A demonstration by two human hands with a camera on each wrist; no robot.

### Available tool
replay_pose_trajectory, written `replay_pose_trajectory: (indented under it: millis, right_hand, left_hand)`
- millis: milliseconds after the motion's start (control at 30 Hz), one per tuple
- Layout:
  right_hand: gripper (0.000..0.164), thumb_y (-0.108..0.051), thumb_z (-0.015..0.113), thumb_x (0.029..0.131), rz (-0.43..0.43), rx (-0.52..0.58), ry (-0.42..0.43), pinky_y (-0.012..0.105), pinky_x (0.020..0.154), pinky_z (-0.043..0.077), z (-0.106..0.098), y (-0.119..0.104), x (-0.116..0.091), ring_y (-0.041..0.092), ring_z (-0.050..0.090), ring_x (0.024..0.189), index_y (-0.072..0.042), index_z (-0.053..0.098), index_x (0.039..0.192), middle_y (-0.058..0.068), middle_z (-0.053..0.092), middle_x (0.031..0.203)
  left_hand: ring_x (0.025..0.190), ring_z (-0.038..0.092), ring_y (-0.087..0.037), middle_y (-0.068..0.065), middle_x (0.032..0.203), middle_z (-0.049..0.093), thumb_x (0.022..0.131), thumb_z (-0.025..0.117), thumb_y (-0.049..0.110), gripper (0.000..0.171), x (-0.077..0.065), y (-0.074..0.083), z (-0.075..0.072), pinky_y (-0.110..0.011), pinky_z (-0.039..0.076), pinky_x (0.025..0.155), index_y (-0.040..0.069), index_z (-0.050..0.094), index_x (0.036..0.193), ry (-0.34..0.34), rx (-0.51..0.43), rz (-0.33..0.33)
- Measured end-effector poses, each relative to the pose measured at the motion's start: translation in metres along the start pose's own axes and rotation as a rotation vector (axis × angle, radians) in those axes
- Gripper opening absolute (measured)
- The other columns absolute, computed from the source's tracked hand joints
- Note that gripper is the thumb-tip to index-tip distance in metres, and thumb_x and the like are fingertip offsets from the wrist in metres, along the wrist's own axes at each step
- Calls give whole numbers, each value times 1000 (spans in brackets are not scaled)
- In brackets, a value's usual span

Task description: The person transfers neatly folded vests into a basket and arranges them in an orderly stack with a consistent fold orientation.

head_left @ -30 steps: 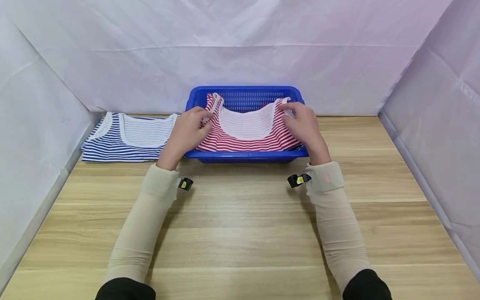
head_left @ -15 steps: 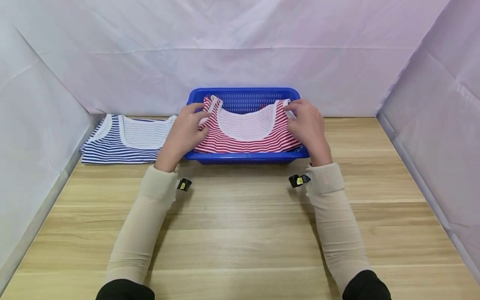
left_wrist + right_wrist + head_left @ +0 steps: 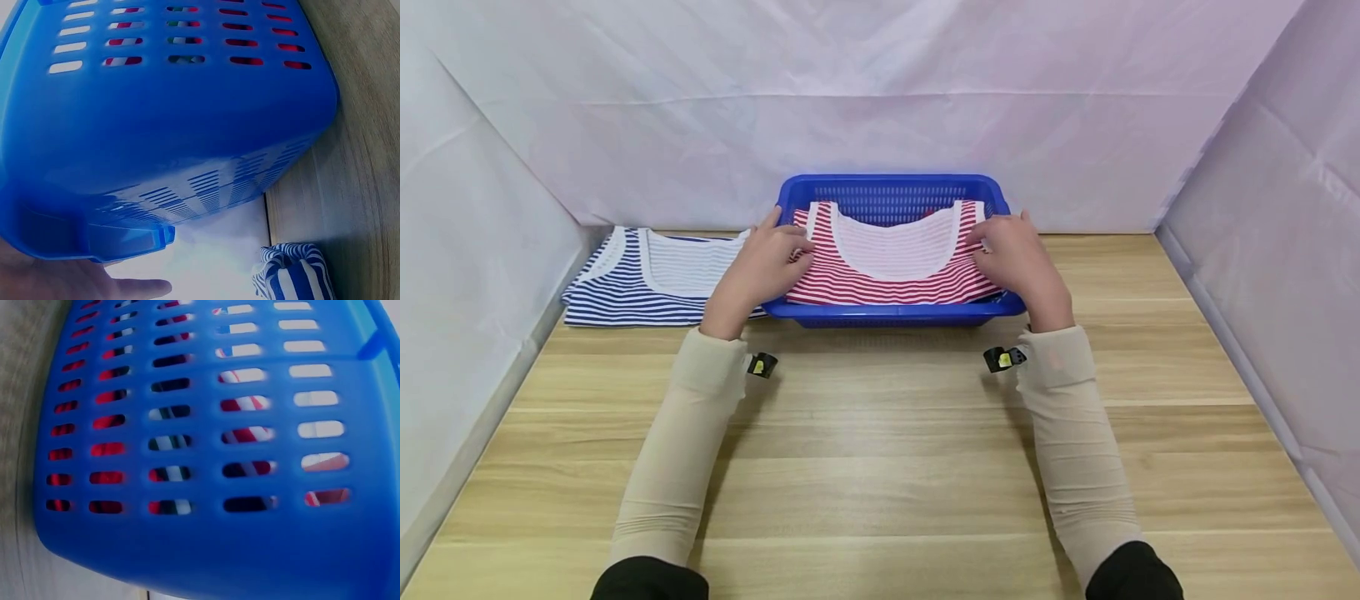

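Note:
A folded red-and-white striped tank top (image 3: 880,292) lies in a blue plastic basket (image 3: 895,312), its white-trimmed neckline and straps toward the back. Over the basket's left rim reaches my left hand (image 3: 760,265), fingers loosely bent with the tips at the top's left strap. On the opposite side, my right hand (image 3: 1021,258) spans the right rim, its fingertips at the other strap. The left wrist view shows part of the left hand (image 3: 69,282) beneath the rim, one finger stretched out. Red, green and white fabric (image 3: 170,442) shows through the basket's slots in the right wrist view.
Left of the basket, a folded blue-and-white striped tank top (image 3: 655,304) lies on the wooden table (image 3: 880,467), partly behind the left hand. White cloth walls (image 3: 880,125) stand at the back and both sides, with the basket close to the back one.
Both hands have moved slightly outward from the red striped tank top toward the basket's rims. The left strap, bunched up before, now lies flat and straight.

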State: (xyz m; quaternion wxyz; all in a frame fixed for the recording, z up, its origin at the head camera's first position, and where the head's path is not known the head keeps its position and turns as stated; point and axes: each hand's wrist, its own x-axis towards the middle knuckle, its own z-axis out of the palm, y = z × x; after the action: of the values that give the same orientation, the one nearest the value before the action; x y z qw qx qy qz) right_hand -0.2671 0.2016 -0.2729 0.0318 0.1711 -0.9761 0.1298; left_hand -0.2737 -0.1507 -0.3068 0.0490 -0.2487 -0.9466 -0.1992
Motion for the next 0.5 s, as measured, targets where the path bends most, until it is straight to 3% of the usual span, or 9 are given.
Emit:
replay_pose_trajectory:
  millis: [100,167,333,500]
  right_hand:
    - [29,-1,51,86,-19,26,-4,57,105,3,-1,-2,0,33,54,109,-2,72,107,13,67,106]
    - [29,-2,52,86,-32,44,7,58,105,12,-2,-4,1,32,55,106,-1,71,108,14,66,107]
    - [27,-10,56,90,-60,106,85,49,96,34,-6,-18,-1,30,50,114,-2,69,113,14,61,118]
    - [25,-14,58,92,-142,220,249,40,96,38,-7,-47,-4,23,48,119,-5,69,113,10,58,123]
  left_hand:
    - [120,47,-32,-17,115,63,93,56,14,26,0,-2,0,-40,7,110,-1,71,107,38,-6,43]
    - [113,53,-30,-15,110,65,92,56,13,26,-1,-1,-1,-35,7,111,-2,70,107,64,-4,63]
    - [112,51,-32,-14,107,65,91,58,13,25,-4,2,-5,-39,21,107,-1,70,108,141,-38,69]
    - [112,51,-30,-11,111,63,91,60,15,25,-14,3,-12,-42,35,98,1,70,108,256,-103,30]
